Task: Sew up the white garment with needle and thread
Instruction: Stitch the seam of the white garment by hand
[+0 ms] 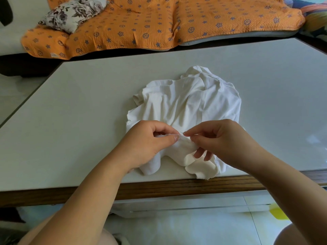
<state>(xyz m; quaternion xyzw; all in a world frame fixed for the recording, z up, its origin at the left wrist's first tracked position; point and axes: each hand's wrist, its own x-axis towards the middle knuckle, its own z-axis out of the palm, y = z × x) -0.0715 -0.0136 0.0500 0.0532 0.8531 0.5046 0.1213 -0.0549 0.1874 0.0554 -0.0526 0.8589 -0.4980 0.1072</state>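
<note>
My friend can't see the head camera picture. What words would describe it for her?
Two hands work a crumpled white garment on a table: the left hand pinches a fold, the right hand seems to pinch a needle. An orange cover lies behind.

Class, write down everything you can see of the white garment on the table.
The garment is white, soft, thin-looking cloth, crumpled in a loose heap with many folds. It lies on the pale table, its near part reaching the front edge. The left hand pinches a raised fold; the right hand pinches what is likely the needle at that fold.
</note>
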